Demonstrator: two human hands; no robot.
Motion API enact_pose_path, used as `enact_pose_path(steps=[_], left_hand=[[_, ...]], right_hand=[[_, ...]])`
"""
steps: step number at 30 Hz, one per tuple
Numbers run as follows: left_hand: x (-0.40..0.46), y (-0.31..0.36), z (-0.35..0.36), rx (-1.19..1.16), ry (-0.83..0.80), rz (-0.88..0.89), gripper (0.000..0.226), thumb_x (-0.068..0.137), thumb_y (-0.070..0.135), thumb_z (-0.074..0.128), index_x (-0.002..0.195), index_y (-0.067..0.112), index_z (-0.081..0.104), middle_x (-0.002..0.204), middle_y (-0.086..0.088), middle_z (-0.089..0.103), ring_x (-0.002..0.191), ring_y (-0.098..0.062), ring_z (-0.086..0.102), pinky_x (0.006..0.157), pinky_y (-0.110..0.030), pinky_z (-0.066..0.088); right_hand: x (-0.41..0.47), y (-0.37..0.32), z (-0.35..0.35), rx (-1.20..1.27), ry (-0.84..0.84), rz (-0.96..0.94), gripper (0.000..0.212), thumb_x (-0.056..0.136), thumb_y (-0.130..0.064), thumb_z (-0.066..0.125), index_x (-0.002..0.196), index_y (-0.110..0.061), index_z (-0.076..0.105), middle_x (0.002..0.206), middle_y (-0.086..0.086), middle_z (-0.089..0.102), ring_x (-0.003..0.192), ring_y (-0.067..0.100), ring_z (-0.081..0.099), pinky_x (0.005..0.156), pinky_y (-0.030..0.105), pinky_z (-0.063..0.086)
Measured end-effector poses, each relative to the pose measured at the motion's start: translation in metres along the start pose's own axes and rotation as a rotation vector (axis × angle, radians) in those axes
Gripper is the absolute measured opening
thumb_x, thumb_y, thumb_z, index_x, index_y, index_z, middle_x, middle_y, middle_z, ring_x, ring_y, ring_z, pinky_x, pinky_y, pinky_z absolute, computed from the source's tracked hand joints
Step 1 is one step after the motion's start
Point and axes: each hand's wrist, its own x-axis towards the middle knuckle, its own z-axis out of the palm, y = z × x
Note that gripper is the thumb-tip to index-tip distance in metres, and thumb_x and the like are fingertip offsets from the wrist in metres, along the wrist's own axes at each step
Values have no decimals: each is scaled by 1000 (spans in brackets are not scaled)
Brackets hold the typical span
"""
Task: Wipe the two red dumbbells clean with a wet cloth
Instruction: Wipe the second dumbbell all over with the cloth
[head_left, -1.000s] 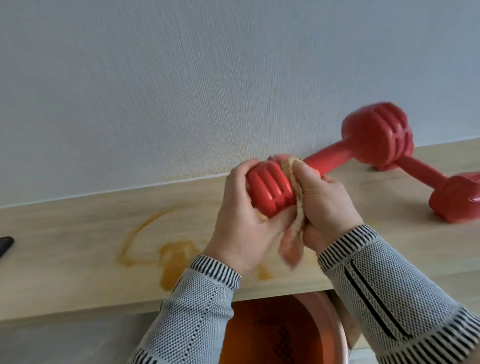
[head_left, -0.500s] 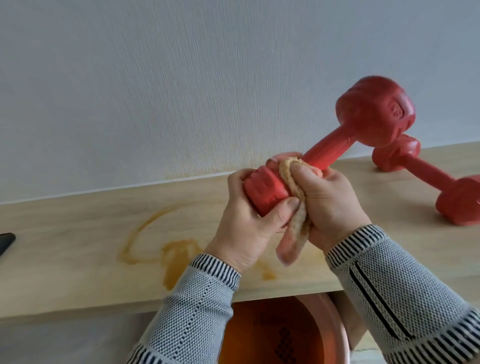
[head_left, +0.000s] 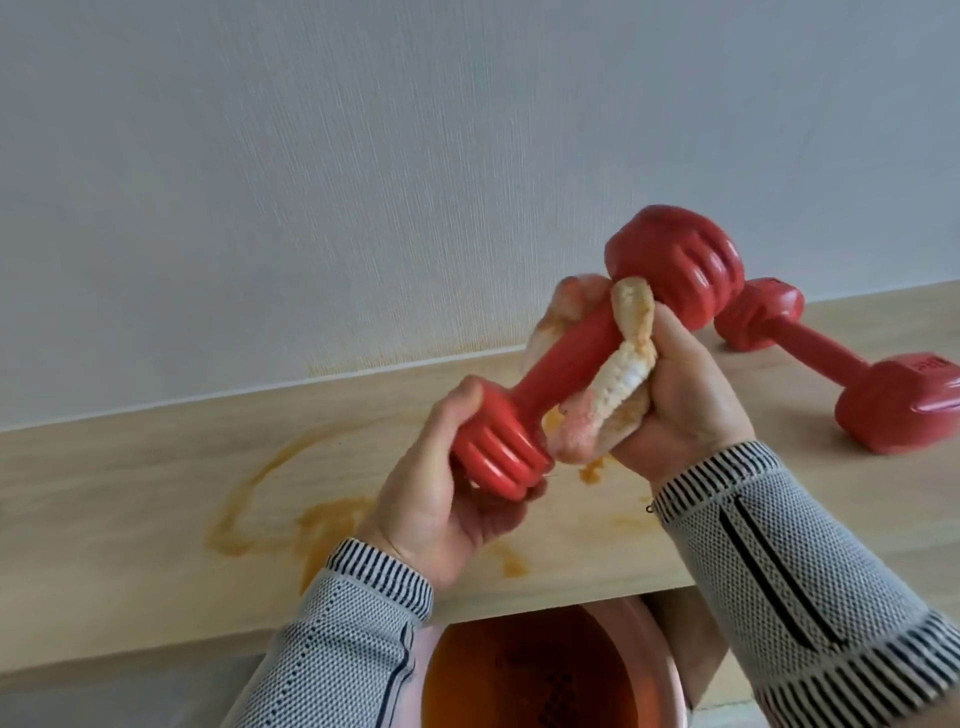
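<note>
Shelf (head_left: 130, 483) of pale wood, orange-stained, perhaps wet, grey wall (head_left: 363, 182) behind

Pale textured wall (head_left: 363, 156) behind, light wood shelf (head_left: 130, 493) with orange stains (head_left: 291, 509), pinkish basin (head_left: 660, 670) tucked underneath.

Glossy ribbed red dumbbell (head_left: 561, 364), nubbly cloth (head_left: 618, 384), matt stained wood shelf (head_left: 156, 499).
</note>
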Motion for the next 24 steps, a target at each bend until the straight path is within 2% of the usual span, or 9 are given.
enact_pose_path(steps=[3,6,8,10,13,16,19,21,24], left_hand=[[-2,8,-2,-247,-56,-118,58,64,58,62,77,4,79,80,-18,69,67,-30,68,60,-33,57],[-1,12,-5,-403,-21,-24,62,63,48,68,101,-1,71,88,-20,67,79,-34,68,56,-32,59],[0,17,-8,-407,34,82,64,62,44,70,113,5,62,88,-18,68,80,-33,67,54,-30,58],[1,21,-13,-344,86,178,58,63,40,70,113,13,59,85,-14,70,78,-31,66,54,-30,57],[0,24,-23,-226,136,249,46,66,33,73,107,20,59,84,-11,70,73,-28,66,52,-31,53],[0,31,-41,-114,94,295,49,58,24,82,104,28,66,96,-11,67,76,-28,66,50,-32,53],[-2,44,-54,-56,23,371,71,36,33,95,102,34,71,104,-9,66,82,-28,66,54,-34,54],[-6,49,-47,-130,37,442,53,46,36,92,95,30,73,99,-4,70,81,-24,68,57,-33,55],[-5,51,-18,-481,211,567,32,70,38,74,99,24,71,95,1,74,88,-16,72,77,-35,59]], right_hand=[[-6,-7,11,-155,-97,21,41,81,-29,70,111,-3,61,110,20,56,106,35,50,107,52,29],[-15,-13,14,-170,-123,93,53,82,-21,60,127,6,54,128,29,55,119,39,57,99,54,45],[-18,-12,12,-115,-44,149,29,84,-17,51,101,-2,69,104,14,69,97,26,69,93,50,50],[-16,-13,5,57,146,122,17,81,-15,51,82,-9,67,88,3,66,90,18,66,103,40,43],[-11,-22,0,199,265,11,31,93,-31,49,80,-9,66,74,3,69,72,15,71,87,32,52],[-11,-25,-1,-81,158,3,26,95,-38,49,83,-18,59,75,2,68,64,15,67,62,30,56],[-16,-29,-3,-245,74,35,36,92,-46,49,89,-15,66,76,5,68,61,16,65,55,28,56],[-18,-30,1,-312,12,45,43,86,-48,50,84,-12,74,78,8,70,63,18,67,55,29,56],[-17,-16,9,-319,-90,48,55,71,-47,61,108,-5,66,101,15,66,80,24,67,59,34,55]])
